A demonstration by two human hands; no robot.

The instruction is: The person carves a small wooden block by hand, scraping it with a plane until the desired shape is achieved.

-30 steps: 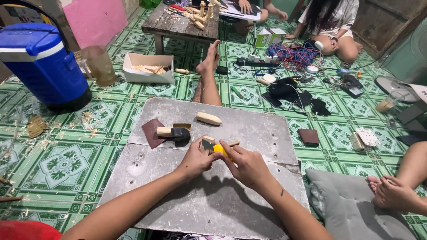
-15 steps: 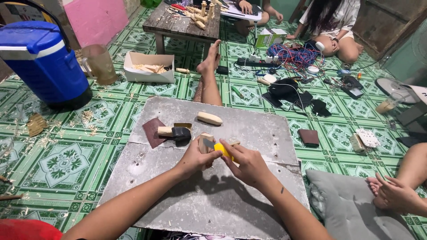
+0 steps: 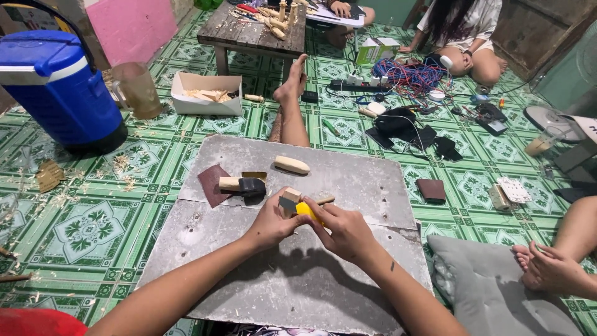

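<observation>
Two hands are meeting over the middle of the grey board on the floor, and between them they are gripping a small wooden piece together with a yellow-handled tool. The left hand is closing around the wooden piece from the left and below, thumb pressing against its side; the right hand is clenching the yellow handle, with the tool's dark tip appearing to touch the wood. Both hands are equally near, since the piece is sitting directly in the left grasp, just in front of the person. A thin wooden stick is poking out to the right behind the fingers, running roughly left to right; whether it is part of the held piece cannot be told.

Just beyond the hands, a short wooden block with a dark wrap is lying beside a brown sandpaper sheet, and farther back a pale carved wooden piece is resting with its long axis across the board. Another person's leg is stretching toward the board's far edge. A blue cooler is standing well apart at far left.
</observation>
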